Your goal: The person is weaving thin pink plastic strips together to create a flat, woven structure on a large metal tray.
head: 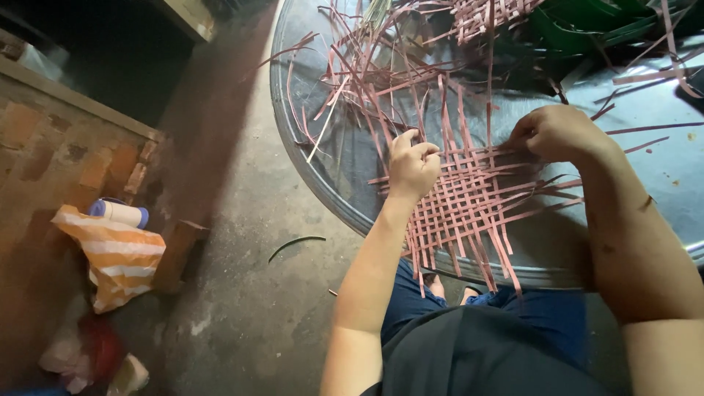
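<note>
Floor (242,293) of bare grey concrete, taking up the left and lower middle of the view. Low reddish brick wall (59,147) along the left edge. Large round grey metal tray-like table (323,183) at upper right, rim curving down toward the knees. Dark blue trousers (543,312) and a dark top below it.

On the table: flat mat of pinkish-red woven strips (469,198), partly plaited in a square lattice, loose ends hanging over the near rim. Left hand (412,165) at the mat's left edge, fingers curled shut on a strip end, thumb uppermost. Right hand (556,133) at the mat's upper right corner, knuckles up, fingers folded under onto the strips; exact grip hidden by the back of the hand. Mat lying directly between the two hands, touching both.

Beyond the hands: tangled heap of loose pinkish-red strips (381,66), spread across the far half of the table and crowding the mat's upper edge. Pile of dark green leaves (594,26) at top right, behind the heap.

On the floor at left: orange-and-white striped plastic bag (117,257) against the wall, with a white-and-blue cylindrical container (121,213) just above it. Thin curved dark sliver (293,244) lying alone on the concrete near the table rim.
</note>
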